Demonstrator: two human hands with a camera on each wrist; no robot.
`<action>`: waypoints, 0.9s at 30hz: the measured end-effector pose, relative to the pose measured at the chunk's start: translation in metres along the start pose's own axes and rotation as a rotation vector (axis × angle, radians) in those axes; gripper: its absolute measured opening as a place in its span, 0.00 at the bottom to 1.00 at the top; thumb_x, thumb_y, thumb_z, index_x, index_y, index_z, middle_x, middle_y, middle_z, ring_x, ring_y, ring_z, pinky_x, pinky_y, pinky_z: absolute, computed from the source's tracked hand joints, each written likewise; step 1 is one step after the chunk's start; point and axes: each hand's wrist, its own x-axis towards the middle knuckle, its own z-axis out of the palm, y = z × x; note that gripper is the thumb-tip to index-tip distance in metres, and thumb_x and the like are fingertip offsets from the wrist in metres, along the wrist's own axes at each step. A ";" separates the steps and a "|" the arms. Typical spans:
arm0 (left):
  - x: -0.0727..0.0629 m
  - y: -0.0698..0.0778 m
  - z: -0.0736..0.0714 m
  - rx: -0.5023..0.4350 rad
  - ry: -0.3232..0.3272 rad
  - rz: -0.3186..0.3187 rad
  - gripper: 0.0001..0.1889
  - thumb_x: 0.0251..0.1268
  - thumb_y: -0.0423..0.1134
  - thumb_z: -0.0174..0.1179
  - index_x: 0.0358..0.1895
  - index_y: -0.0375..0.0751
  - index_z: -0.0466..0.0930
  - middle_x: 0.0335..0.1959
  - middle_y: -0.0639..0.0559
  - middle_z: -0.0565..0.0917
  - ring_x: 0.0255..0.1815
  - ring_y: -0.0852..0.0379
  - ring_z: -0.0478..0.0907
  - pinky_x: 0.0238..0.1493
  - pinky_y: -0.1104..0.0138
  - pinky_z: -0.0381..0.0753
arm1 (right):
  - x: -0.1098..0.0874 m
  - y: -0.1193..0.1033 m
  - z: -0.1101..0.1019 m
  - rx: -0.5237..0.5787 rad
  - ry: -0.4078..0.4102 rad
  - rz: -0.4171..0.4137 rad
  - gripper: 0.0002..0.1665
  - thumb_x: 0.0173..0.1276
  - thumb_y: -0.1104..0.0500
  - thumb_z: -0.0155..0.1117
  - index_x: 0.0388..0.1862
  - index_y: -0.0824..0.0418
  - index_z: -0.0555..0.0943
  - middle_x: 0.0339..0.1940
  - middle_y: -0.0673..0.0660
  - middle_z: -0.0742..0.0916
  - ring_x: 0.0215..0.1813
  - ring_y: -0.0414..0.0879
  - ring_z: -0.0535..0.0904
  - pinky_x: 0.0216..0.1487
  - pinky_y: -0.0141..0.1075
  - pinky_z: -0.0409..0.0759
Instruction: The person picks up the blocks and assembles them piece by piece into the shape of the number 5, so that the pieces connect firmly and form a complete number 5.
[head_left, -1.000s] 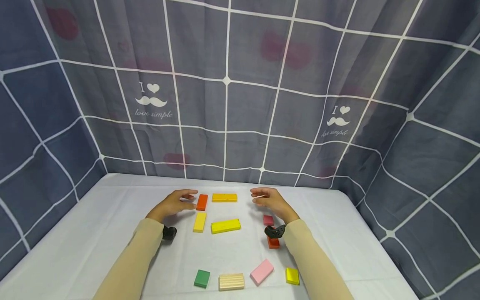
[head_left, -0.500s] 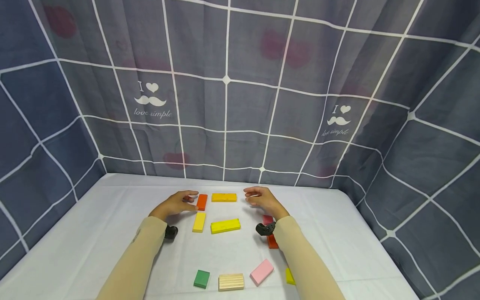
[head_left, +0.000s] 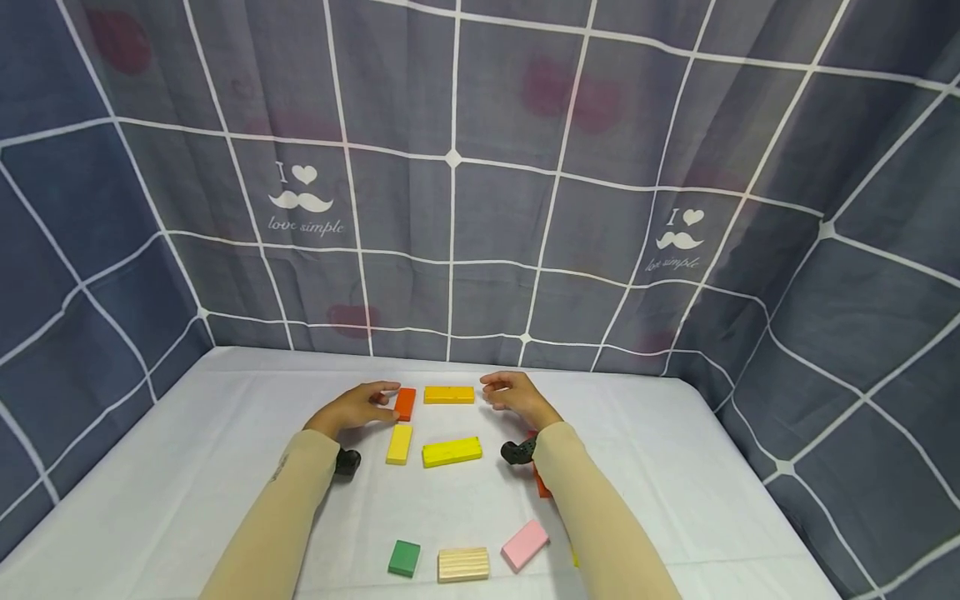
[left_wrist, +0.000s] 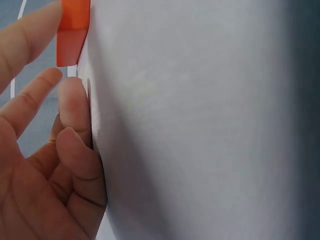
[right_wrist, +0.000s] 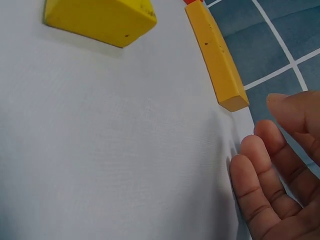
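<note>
My left hand point(head_left: 356, 410) is at the left end of the far row, beside an orange-red block point(head_left: 405, 404). In the left wrist view the thumb point(left_wrist: 30, 42) reaches the block's point(left_wrist: 75, 30) side, while the other fingers are bent loosely below it. My right hand point(head_left: 519, 398) is just right of an amber block point(head_left: 449, 395), apart from its end. The right wrist view has the fingertips point(right_wrist: 245, 172) near that amber block point(right_wrist: 217, 55), with nothing held. Nearer me lie a pale yellow block point(head_left: 399, 445) and a bright yellow block point(head_left: 452, 452).
Towards the front lie a green block point(head_left: 404, 558), a ridged wooden block point(head_left: 462, 565) and a pink block point(head_left: 525, 546). A red block point(head_left: 542, 483) is partly hidden under my right forearm. A grey checked curtain point(head_left: 480, 208) borders the white-covered table point(head_left: 187, 467).
My right hand has moved left, closer to the amber block's end, and its forearm now covers more of the red and small yellow blocks. My left hand has shifted slightly right.
</note>
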 end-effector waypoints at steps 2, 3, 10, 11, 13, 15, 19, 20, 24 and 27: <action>0.000 -0.001 0.000 -0.001 -0.002 -0.002 0.35 0.73 0.39 0.71 0.79 0.35 0.71 0.63 0.33 0.81 0.63 0.38 0.75 0.73 0.41 0.71 | 0.003 0.002 0.001 -0.014 0.005 0.000 0.21 0.74 0.71 0.70 0.64 0.73 0.83 0.49 0.61 0.89 0.47 0.45 0.83 0.47 0.33 0.86; 0.001 -0.001 0.000 0.000 -0.003 -0.003 0.35 0.73 0.40 0.71 0.79 0.35 0.71 0.62 0.34 0.81 0.62 0.38 0.75 0.73 0.41 0.71 | 0.005 0.002 0.002 -0.017 0.007 0.000 0.20 0.74 0.71 0.70 0.63 0.73 0.84 0.48 0.61 0.89 0.46 0.45 0.83 0.47 0.33 0.86; 0.001 -0.001 0.000 0.002 -0.001 0.004 0.35 0.72 0.39 0.72 0.78 0.34 0.72 0.62 0.33 0.81 0.62 0.38 0.75 0.73 0.40 0.71 | 0.016 0.003 0.012 -0.074 0.014 0.010 0.20 0.71 0.71 0.70 0.61 0.72 0.85 0.41 0.58 0.87 0.35 0.43 0.80 0.38 0.30 0.83; 0.001 -0.001 0.000 -0.001 0.001 0.000 0.35 0.72 0.39 0.72 0.78 0.34 0.72 0.62 0.33 0.81 0.62 0.38 0.75 0.73 0.40 0.71 | 0.016 0.002 0.013 -0.086 0.012 0.014 0.20 0.71 0.72 0.70 0.61 0.71 0.85 0.40 0.58 0.87 0.35 0.42 0.80 0.37 0.30 0.83; 0.001 0.000 0.000 -0.004 0.003 -0.008 0.35 0.72 0.40 0.73 0.78 0.35 0.72 0.62 0.34 0.81 0.62 0.38 0.75 0.73 0.41 0.71 | 0.017 0.001 0.016 -0.105 0.008 0.023 0.21 0.71 0.72 0.70 0.62 0.71 0.85 0.39 0.57 0.86 0.35 0.42 0.79 0.36 0.29 0.82; 0.002 0.000 0.000 -0.004 0.001 -0.016 0.36 0.71 0.40 0.73 0.79 0.36 0.71 0.61 0.35 0.81 0.62 0.39 0.75 0.73 0.41 0.71 | 0.018 0.000 0.018 -0.120 0.006 0.023 0.21 0.70 0.73 0.71 0.62 0.71 0.85 0.37 0.56 0.85 0.35 0.43 0.78 0.35 0.29 0.81; 0.002 0.000 0.000 -0.010 -0.008 -0.032 0.37 0.71 0.40 0.73 0.80 0.37 0.71 0.60 0.36 0.80 0.61 0.40 0.74 0.72 0.41 0.70 | 0.019 -0.001 0.021 -0.155 -0.009 0.016 0.23 0.67 0.74 0.73 0.62 0.70 0.86 0.35 0.55 0.84 0.33 0.43 0.76 0.33 0.29 0.79; 0.002 0.000 0.000 -0.009 -0.010 -0.035 0.37 0.71 0.40 0.73 0.80 0.37 0.71 0.60 0.37 0.80 0.61 0.40 0.74 0.72 0.41 0.70 | 0.020 -0.001 0.022 -0.167 -0.013 0.014 0.23 0.67 0.73 0.74 0.62 0.69 0.86 0.34 0.54 0.83 0.32 0.43 0.75 0.32 0.29 0.78; 0.004 0.000 -0.001 -0.019 -0.011 -0.051 0.37 0.71 0.41 0.73 0.80 0.39 0.71 0.58 0.39 0.80 0.60 0.41 0.73 0.72 0.42 0.71 | 0.021 -0.001 0.023 -0.225 -0.011 0.010 0.23 0.67 0.72 0.75 0.61 0.67 0.87 0.33 0.53 0.81 0.29 0.42 0.73 0.31 0.28 0.77; 0.005 0.000 0.000 -0.017 -0.007 -0.059 0.36 0.71 0.41 0.73 0.80 0.40 0.72 0.57 0.40 0.80 0.59 0.42 0.73 0.71 0.42 0.71 | 0.021 -0.001 0.023 -0.257 -0.005 0.001 0.22 0.67 0.70 0.76 0.60 0.66 0.88 0.33 0.53 0.81 0.28 0.43 0.73 0.31 0.29 0.77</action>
